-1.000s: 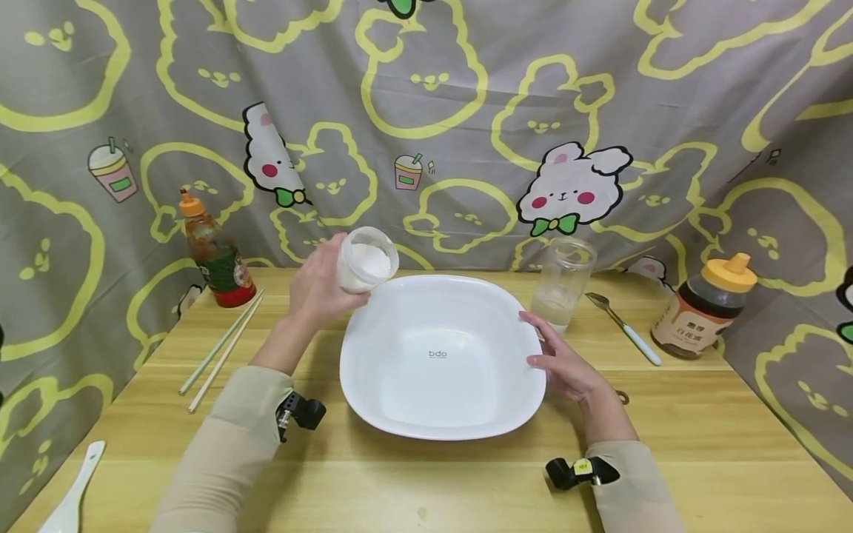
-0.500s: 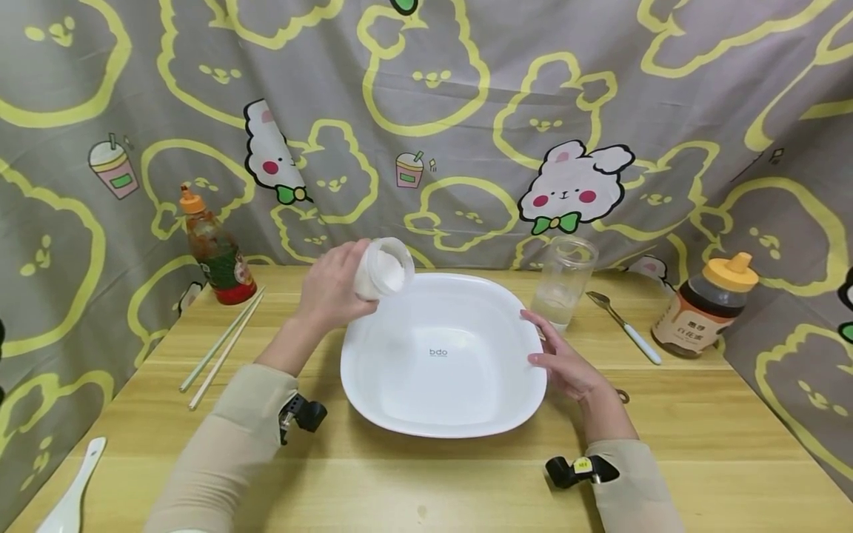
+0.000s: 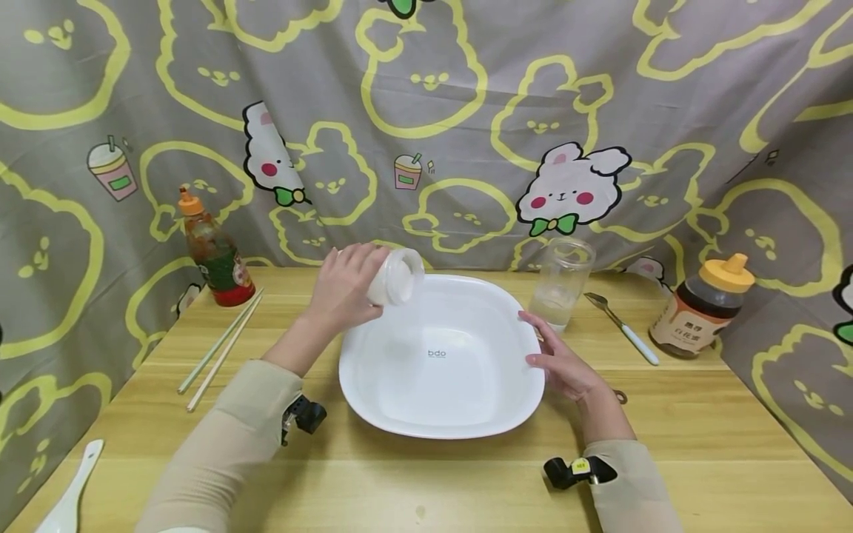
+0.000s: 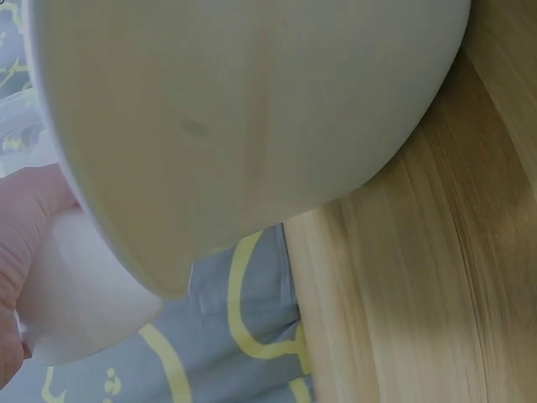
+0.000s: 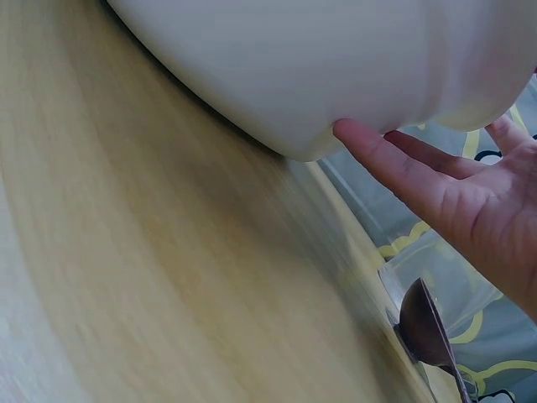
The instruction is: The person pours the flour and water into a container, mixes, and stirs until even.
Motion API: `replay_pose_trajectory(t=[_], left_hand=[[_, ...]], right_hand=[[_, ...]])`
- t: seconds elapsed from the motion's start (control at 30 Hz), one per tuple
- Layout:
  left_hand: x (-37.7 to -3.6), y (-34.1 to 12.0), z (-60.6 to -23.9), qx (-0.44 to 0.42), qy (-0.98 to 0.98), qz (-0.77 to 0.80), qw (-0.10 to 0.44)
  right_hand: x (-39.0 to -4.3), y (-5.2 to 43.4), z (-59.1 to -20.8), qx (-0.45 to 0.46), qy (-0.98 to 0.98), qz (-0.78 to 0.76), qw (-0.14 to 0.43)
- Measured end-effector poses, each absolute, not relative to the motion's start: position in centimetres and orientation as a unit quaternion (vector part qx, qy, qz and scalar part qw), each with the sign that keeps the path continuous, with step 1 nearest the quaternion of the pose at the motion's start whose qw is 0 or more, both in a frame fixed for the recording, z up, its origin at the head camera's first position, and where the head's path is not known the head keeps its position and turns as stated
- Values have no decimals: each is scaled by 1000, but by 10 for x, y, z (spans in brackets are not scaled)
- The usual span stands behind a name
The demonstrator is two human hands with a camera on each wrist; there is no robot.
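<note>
My left hand (image 3: 346, 289) grips a clear jar (image 3: 397, 277) of white powder. It holds the jar tilted, mouth toward the right, above the back left rim of a white basin (image 3: 440, 400). The jar's pale bottom (image 4: 88, 294) shows past the basin's outer wall (image 4: 252, 109) in the left wrist view. My right hand (image 3: 566, 366) holds the basin's right rim, thumb and forefinger at the edge. Below, other fingers of that hand (image 5: 470, 193) lie fairly straight against the outer wall. No powder shows on the basin floor.
Behind the right hand stands a glass jar (image 3: 562, 285) with some clear liquid. Beside it are a blue-handled spoon (image 3: 626, 329) and a yellow-capped honey bottle (image 3: 700, 311). At left are a red sauce bottle (image 3: 220, 255), chopsticks (image 3: 223, 352) and a white spoon (image 3: 76, 488).
My left hand has moved the powder jar rightward and slightly down, tipping its mouth further over the basin. The right hand and the basin stay in place.
</note>
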State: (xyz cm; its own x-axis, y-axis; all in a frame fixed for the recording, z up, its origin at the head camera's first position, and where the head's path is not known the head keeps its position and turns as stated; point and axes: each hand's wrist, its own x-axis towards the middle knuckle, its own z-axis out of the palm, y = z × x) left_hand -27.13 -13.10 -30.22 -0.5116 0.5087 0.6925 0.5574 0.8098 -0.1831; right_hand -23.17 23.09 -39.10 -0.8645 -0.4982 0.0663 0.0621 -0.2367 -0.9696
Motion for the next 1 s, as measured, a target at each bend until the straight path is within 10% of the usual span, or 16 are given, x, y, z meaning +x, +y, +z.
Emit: replay_pose_trajectory(t=[1.0], left_hand=[[-271, -119, -298, -340, -849, 68, 399]], right_hand=[[-230, 230, -390, -178, 588, -766, 188]])
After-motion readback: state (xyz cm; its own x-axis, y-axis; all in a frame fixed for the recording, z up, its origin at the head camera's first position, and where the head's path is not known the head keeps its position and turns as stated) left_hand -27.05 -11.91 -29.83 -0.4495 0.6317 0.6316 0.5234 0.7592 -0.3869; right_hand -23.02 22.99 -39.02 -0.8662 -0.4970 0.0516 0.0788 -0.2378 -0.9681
